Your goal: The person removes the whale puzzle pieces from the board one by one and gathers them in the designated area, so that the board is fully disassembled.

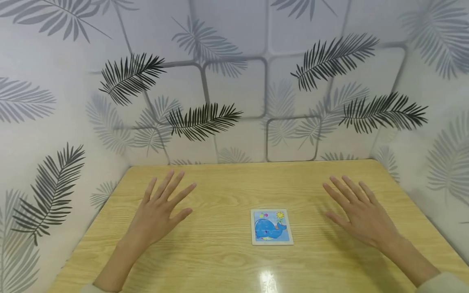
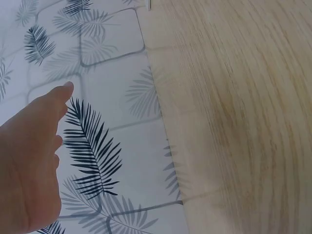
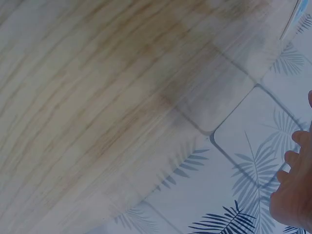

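A pale wall (image 1: pixel 234 91) printed with grey and black fern leaves and rounded line shapes fills the back and both sides of the head view. Against it stands a wood-grained table (image 1: pixel 216 260), with a bright patch of reflected light near its front edge. The head view alone takes in both hands and the whole layout; each wrist view is mostly wood grain and patterned wall, with one hand partly in frame at the side.

The left hand (image 1: pixel 157 215) and right hand (image 1: pixel 360 217) are raised over the table, one on each side, fingers straight and spread wide, grasping nothing. A pale sleeve (image 1: pixel 445 283) shows at the right forearm. Between the hands, well apart from both, a picture tile (image 1: pixel 272 227) lies flat on the table, seen whole. It is roughly square, so its long axis cannot be told. Its blue whale (image 1: pixel 267 228) lies lengthwise from left to right, head left, tail raised at right. Above the tail is a small yellow sun (image 1: pixel 280 215). The right wrist view catches only a thin blue-and-white strip of the tile, at its top right corner.
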`<act>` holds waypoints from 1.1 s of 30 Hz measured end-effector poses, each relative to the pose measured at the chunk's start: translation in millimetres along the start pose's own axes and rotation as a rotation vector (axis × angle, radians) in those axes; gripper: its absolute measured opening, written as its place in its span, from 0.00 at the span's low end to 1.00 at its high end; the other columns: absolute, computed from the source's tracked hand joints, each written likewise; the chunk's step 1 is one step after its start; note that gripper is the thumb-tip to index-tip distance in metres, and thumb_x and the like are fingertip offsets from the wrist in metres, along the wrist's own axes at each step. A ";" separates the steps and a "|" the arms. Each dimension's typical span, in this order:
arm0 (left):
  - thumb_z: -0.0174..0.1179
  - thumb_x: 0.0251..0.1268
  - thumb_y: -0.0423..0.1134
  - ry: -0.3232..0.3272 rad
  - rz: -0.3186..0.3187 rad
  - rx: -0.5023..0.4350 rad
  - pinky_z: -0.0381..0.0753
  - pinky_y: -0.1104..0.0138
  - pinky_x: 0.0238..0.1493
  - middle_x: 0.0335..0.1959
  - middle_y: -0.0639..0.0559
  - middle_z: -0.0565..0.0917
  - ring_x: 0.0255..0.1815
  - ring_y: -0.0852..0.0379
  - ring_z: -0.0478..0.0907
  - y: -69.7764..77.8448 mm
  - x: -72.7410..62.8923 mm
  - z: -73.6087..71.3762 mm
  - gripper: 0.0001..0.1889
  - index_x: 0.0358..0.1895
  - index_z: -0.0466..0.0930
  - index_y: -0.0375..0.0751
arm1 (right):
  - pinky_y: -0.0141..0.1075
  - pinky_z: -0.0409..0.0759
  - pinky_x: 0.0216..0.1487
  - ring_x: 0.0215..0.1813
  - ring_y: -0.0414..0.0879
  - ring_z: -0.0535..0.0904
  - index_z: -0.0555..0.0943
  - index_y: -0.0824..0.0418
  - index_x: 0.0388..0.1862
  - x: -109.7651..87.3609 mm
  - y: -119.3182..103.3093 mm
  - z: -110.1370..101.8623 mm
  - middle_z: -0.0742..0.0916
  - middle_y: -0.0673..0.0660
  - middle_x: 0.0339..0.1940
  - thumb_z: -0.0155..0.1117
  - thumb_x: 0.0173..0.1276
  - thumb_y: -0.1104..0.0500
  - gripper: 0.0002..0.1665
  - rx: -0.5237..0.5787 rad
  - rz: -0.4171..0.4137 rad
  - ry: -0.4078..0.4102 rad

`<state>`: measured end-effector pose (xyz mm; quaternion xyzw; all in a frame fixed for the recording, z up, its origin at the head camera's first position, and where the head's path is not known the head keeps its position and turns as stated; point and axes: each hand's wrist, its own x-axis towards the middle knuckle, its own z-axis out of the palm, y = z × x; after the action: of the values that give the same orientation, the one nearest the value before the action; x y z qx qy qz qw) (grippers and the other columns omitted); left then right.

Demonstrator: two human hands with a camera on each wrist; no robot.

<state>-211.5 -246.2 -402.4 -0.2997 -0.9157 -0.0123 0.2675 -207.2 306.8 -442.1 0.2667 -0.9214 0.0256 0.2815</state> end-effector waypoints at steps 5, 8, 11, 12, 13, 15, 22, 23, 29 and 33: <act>0.54 0.78 0.59 -0.065 -0.090 -0.142 0.34 0.40 0.81 0.87 0.49 0.49 0.87 0.44 0.42 0.0 -0.9 1.8 0.33 0.82 0.62 0.59 | 0.53 0.36 0.84 0.86 0.56 0.48 0.62 0.52 0.84 2.7 -1.0 -3.9 0.63 0.57 0.85 0.60 0.76 0.38 0.44 0.098 0.070 -0.073; 0.59 0.77 0.53 -0.073 -0.135 -0.277 0.37 0.36 0.80 0.86 0.49 0.52 0.86 0.43 0.44 3.7 1.3 2.2 0.33 0.82 0.62 0.59 | 0.59 0.37 0.83 0.85 0.60 0.50 0.61 0.52 0.84 4.7 -4.8 -6.5 0.62 0.58 0.85 0.62 0.76 0.42 0.43 0.197 0.097 -0.104; 0.58 0.79 0.50 -0.070 -0.169 -0.420 0.39 0.34 0.78 0.85 0.49 0.56 0.86 0.43 0.47 9.6 7.0 1.3 0.33 0.82 0.60 0.60 | 0.68 0.42 0.78 0.83 0.65 0.53 0.63 0.53 0.83 7.5 -8.2 -6.9 0.64 0.60 0.84 0.65 0.76 0.45 0.42 0.304 0.114 -0.126; 0.58 0.79 0.49 -0.058 -0.170 -0.456 0.41 0.33 0.77 0.84 0.49 0.57 0.85 0.42 0.49 11.4 9.3 0.8 0.33 0.82 0.60 0.60 | 0.71 0.44 0.75 0.82 0.66 0.54 0.64 0.53 0.82 9.0 -9.1 -7.0 0.65 0.60 0.83 0.66 0.75 0.46 0.41 0.340 0.123 -0.134; 0.58 0.79 0.48 -0.046 -0.166 -0.493 0.44 0.32 0.76 0.84 0.49 0.59 0.84 0.41 0.51 13.2 12.1 0.3 0.32 0.82 0.61 0.59 | 0.73 0.46 0.72 0.81 0.67 0.54 0.65 0.53 0.82 10.7 -10.2 -7.0 0.65 0.61 0.83 0.67 0.75 0.47 0.41 0.380 0.130 -0.140; 0.58 0.80 0.46 -0.038 -0.166 -0.561 0.47 0.31 0.74 0.83 0.50 0.60 0.83 0.40 0.54 17.1 16.8 -1.3 0.31 0.82 0.61 0.57 | 0.77 0.50 0.65 0.79 0.70 0.56 0.67 0.54 0.80 14.5 -11.6 -6.0 0.67 0.63 0.81 0.69 0.73 0.49 0.40 0.453 0.136 -0.142; 0.56 0.81 0.48 -0.093 -0.230 -0.758 0.58 0.32 0.74 0.82 0.52 0.61 0.83 0.42 0.55 31.2 27.2 -7.5 0.30 0.81 0.61 0.59 | 0.77 0.55 0.66 0.77 0.69 0.61 0.74 0.58 0.76 30.4 -22.5 -6.3 0.72 0.64 0.78 0.68 0.75 0.54 0.33 0.683 0.160 -0.200; 0.56 0.81 0.49 -0.098 -0.238 -0.782 0.60 0.34 0.74 0.82 0.53 0.61 0.83 0.43 0.56 33.0 28.4 -8.0 0.30 0.81 0.61 0.59 | 0.76 0.56 0.68 0.78 0.67 0.61 0.73 0.58 0.76 32.2 -23.9 -6.2 0.72 0.64 0.78 0.67 0.76 0.53 0.33 0.706 0.172 -0.222; 0.57 0.81 0.49 -0.101 -0.266 -0.893 0.69 0.46 0.73 0.77 0.57 0.70 0.78 0.49 0.66 45.9 38.0 -6.7 0.27 0.79 0.67 0.56 | 0.60 0.76 0.64 0.68 0.59 0.76 0.75 0.54 0.75 45.3 -34.3 -2.8 0.80 0.57 0.71 0.65 0.78 0.50 0.30 0.812 0.213 -0.294; 0.57 0.81 0.50 -0.124 -0.261 -0.921 0.73 0.48 0.70 0.73 0.57 0.75 0.74 0.51 0.71 56.0 44.7 1.4 0.24 0.75 0.72 0.53 | 0.48 0.83 0.58 0.57 0.53 0.83 0.81 0.56 0.68 56.6 -40.6 5.7 0.86 0.57 0.63 0.67 0.76 0.54 0.23 0.866 0.178 -0.311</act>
<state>-211.3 -175.8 -389.1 -0.2696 -0.8593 -0.4319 0.0481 -229.1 243.9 -421.0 0.2805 -0.8764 0.3915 -0.0005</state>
